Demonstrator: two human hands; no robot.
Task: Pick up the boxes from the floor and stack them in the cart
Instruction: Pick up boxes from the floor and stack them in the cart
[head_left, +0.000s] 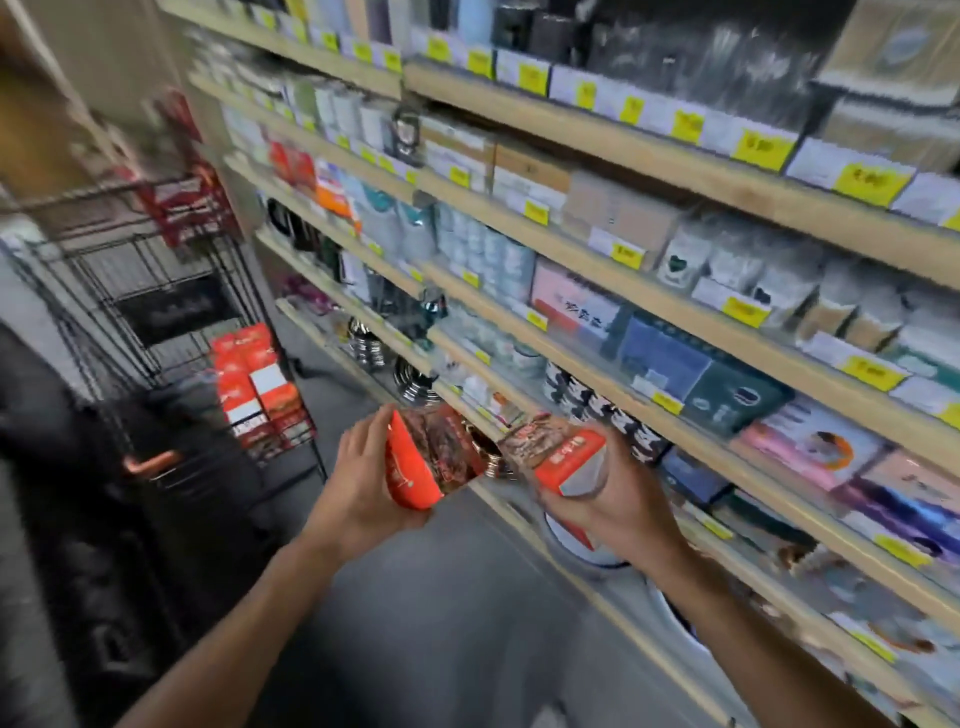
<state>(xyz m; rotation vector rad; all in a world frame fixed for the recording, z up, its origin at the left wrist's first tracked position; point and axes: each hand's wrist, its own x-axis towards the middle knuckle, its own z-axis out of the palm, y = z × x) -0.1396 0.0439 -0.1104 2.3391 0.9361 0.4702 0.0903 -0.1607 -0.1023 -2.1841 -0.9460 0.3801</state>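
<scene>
the wooden shelving fills the right side of the view, packed with boxed goods and yellow price tags, and runs close beside the person's right arm. to the left stands the black wire cart, with a stack of orange boxes already inside its far corner. the grey floor lies between them; no more boxes can be seen on it from here, and the whole view is blurred.

the risk from here looks like a knock or a drop. the carry to the cart passes along the shelf edge, so the right elbow or its box could catch a shelf. each box is held one-handed, so a fast swing might loosen one, and a careless set-down could topple the stack already there.

the left hand is closed around an orange box, fingers wrapped over its back, palm under it. the right hand grips a second orange box from below and behind. both boxes are in the air, nearly touching, well apart from the cart.
</scene>
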